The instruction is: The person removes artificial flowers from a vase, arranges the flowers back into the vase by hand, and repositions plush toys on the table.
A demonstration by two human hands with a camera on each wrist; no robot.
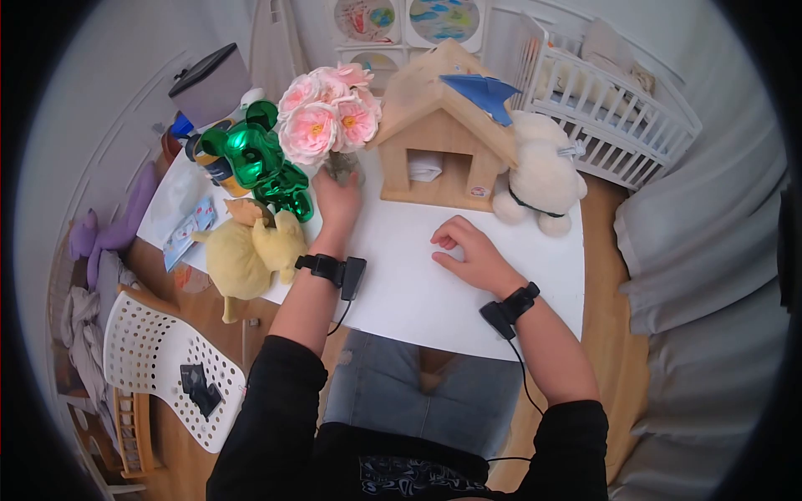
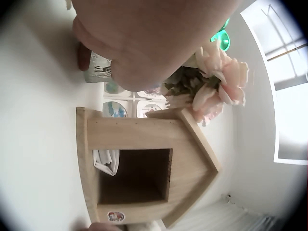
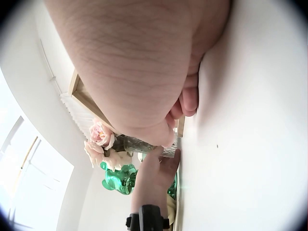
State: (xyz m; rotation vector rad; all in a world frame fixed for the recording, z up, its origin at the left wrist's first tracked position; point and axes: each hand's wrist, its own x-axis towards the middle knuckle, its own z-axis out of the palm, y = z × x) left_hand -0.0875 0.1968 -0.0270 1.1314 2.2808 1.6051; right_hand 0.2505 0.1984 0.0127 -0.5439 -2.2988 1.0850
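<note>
My left hand (image 1: 337, 200) grips a clear ribbed glass vase (image 2: 97, 69) low on its body. Large pink flowers (image 1: 311, 132) fill the vase and lean out over its top. On the white tabletop, in front of the wooden house (image 1: 393, 179), my right hand (image 1: 474, 255) rests with loosely curled fingers and holds nothing. A folded white cloth (image 2: 107, 161) lies inside the house's doorway. Just left of the vase stands a shiny green bear figure (image 1: 255, 159). In the right wrist view the left fingers and thumb are around the glass.
A yellow plush toy (image 1: 238, 259) sits at the table's left edge, beside a blue-white packet (image 1: 190, 234). The cream plush (image 1: 539, 171) leans by the house's right side. A blue folded piece (image 1: 480, 93) lies on the roof. A white perforated chair (image 1: 159, 351) stands at left.
</note>
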